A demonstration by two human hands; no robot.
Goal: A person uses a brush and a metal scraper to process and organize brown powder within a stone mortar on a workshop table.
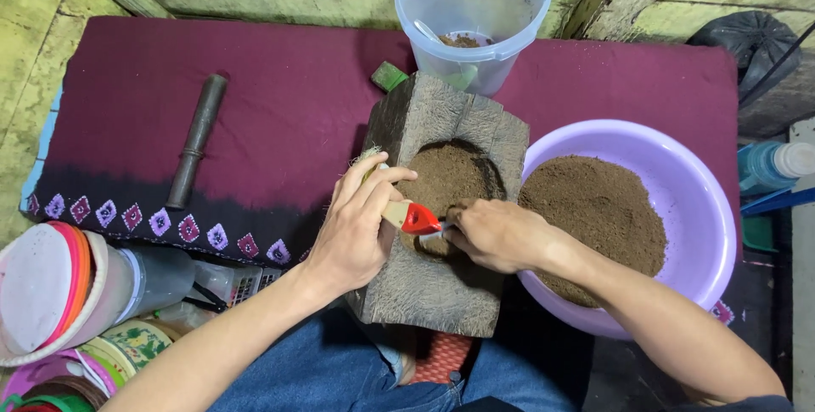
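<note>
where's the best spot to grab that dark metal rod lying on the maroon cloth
Grip the dark rod around its thick upper half, above the raised collar near the middle, coming straight down from above. It lies flat and slanted on the maroon cloth, apart from other things, so fingers can close across its narrow width from both long sides.

Grey weathered wooden mould (441, 208) at centre, brown powder (594, 217) in lilac basin (705, 208) at three o'clock, red-ferruled brush (412, 217), maroon cloth (280, 106) with black border of pink diamonds, translucent, perhaps bluish, bucket (473, 13) at twelve o'clock.
</note>
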